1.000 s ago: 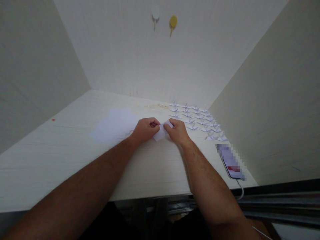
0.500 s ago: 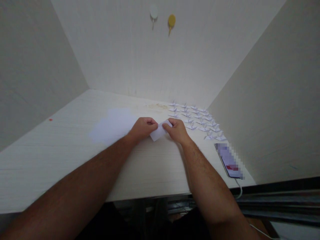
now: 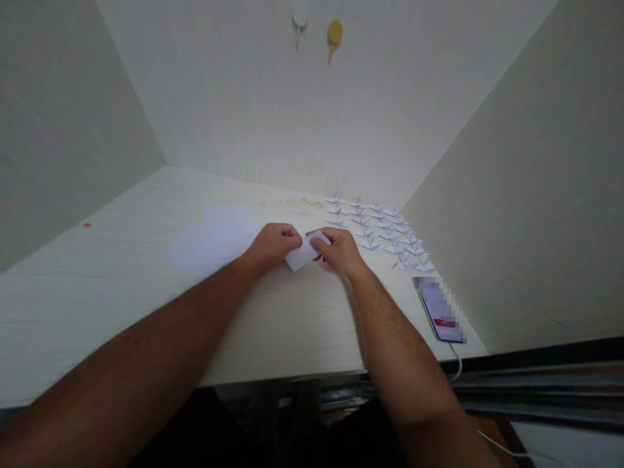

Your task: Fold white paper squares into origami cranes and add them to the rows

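Observation:
A small white piece of paper (image 3: pixel 298 258) is held just above the table, tilted, with one corner toward me. My left hand (image 3: pixel 277 243) pinches its left edge between thumb and fingers. On the other side my right hand (image 3: pixel 336 247) grips it, the thumb lying across the paper's face and the fingers behind. Whether the paper has folds in it is too small to tell. Beyond my right hand, several white folded paper cranes (image 3: pixel 385 227) stand in rows.
Loose white paper sheets (image 3: pixel 209 240) lie left of my hands on the white table (image 3: pixel 273 331). A phone (image 3: pixel 439 311) with a cable (image 3: pixel 457 364) rests near the right edge. Panels enclose the table; a yellow hook (image 3: pixel 335 32) and a white hook (image 3: pixel 299 14) hang on the back one.
The view has shifted slightly, so everything sits a little further left and higher. Both hands keep hold of the paper, and my right fingers have moved slightly around its edge.

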Tool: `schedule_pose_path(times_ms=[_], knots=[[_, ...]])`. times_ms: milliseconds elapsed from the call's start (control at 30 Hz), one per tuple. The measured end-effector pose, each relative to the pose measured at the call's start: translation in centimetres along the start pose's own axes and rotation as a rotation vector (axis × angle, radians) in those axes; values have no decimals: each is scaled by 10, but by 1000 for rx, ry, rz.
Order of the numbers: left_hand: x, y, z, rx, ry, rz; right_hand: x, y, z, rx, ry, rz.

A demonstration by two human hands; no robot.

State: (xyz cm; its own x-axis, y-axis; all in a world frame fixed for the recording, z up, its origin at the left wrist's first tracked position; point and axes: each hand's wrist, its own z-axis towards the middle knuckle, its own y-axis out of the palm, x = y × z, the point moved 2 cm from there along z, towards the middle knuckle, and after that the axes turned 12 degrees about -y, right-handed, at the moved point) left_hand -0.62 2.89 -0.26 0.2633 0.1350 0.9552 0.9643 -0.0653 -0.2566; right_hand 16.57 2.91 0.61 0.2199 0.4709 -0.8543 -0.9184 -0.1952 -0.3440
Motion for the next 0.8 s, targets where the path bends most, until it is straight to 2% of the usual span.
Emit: schedule_pose_path(times_ms=[267, 567, 800], knots=[[3, 6, -2, -55, -141, -262, -1, 1, -2, 65, -83, 57], [6, 4, -3, -88, -226, -362, 3, 2, 0, 77, -110, 155], [7, 2, -3, -109, -220, -389, 2, 0, 0, 49, -113, 150]])
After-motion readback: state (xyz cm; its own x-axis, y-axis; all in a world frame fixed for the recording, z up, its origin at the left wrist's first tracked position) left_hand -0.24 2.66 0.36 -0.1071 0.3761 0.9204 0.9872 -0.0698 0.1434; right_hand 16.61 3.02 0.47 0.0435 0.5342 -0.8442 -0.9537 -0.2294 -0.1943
